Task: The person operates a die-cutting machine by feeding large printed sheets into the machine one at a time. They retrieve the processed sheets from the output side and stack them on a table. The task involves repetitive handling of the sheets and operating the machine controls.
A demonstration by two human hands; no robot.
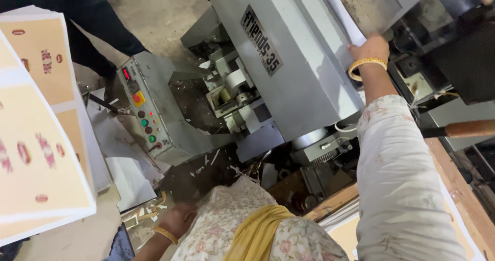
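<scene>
Right hand, banded with a yellow bangle, is laid fingers-together on the edge of a white sheet at the top of a grey machine; whether the sheet is pinched or merely pressed cannot be told. The sheet appears to be steadied against the machine, and a square, even hold along that edge is judged to be what it calls for. A stack of cream printed sheets, dotted with red-brown marks, is seen at far left. Lower down, the left hand is held loosely curled near paper scraps on the floor, its grip not discernible. A grey control panel carries yellow, green and red buttons. A dark rectangular nameplate is fixed slantwise on the machine's side.
</scene>
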